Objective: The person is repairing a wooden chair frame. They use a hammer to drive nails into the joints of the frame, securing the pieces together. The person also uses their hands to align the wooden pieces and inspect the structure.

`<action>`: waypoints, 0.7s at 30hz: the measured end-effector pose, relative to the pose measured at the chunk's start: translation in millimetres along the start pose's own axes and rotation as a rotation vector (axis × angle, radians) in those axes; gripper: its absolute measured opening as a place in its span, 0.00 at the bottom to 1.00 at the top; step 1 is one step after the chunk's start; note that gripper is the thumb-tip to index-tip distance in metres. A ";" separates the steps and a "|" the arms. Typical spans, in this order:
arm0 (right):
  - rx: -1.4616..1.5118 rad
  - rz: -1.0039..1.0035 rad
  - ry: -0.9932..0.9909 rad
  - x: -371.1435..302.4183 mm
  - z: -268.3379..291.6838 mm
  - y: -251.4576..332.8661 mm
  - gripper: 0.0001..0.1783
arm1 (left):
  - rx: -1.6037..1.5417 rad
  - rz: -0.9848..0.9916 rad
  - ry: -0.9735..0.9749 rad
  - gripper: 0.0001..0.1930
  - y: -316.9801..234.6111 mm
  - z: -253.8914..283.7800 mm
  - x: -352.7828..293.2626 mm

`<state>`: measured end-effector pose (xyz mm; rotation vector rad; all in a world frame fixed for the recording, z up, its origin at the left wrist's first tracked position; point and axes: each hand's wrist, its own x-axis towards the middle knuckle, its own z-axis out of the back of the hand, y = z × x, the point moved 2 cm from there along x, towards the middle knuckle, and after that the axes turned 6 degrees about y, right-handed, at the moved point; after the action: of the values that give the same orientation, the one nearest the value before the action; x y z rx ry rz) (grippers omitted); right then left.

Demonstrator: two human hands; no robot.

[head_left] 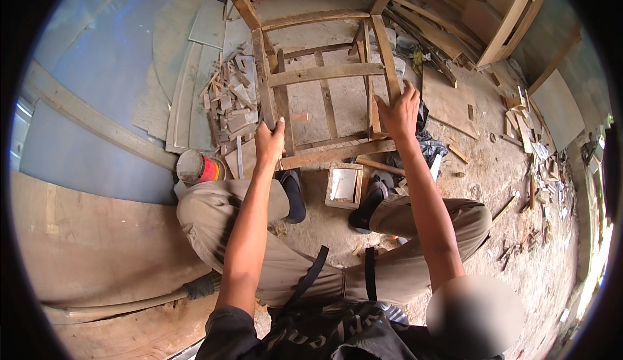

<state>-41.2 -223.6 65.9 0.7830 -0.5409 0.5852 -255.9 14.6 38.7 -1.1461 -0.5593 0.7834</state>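
A bare wooden chair frame (324, 73) lies tilted on the dirt floor in front of me. My left hand (269, 142) is closed around the lower end of its left leg post. My right hand (399, 112) grips the lower end of the right leg post, fingers wrapped over the wood. A long wooden rail (337, 154) runs across between the two hands. I sit with knees apart, my feet in dark sandals (295, 194) just below the frame.
A small open wooden box (344, 185) rests between my feet. A red and white tin (198, 167) stands by my left knee. Wood offcuts (230, 103) pile up at the left, boards lean at the far left, more furniture frames (496, 9) stand upper right.
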 end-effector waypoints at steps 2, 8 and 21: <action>0.095 0.160 0.059 18.7 1.4 38.0 0.40 | 0.008 -0.052 -0.010 0.15 7.7 6.7 -3.5; -0.107 0.539 0.365 44.0 -30.4 70.1 0.39 | 0.198 -0.291 -0.125 0.24 14.4 5.5 -10.0; -0.151 0.516 0.259 38.1 -51.9 65.3 0.23 | 0.988 -0.890 0.107 0.26 -76.0 -18.5 70.8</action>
<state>-45.4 -135.7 91.5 0.4104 -0.5403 1.0920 -178.9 44.0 104.5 0.0280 -0.4341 0.1369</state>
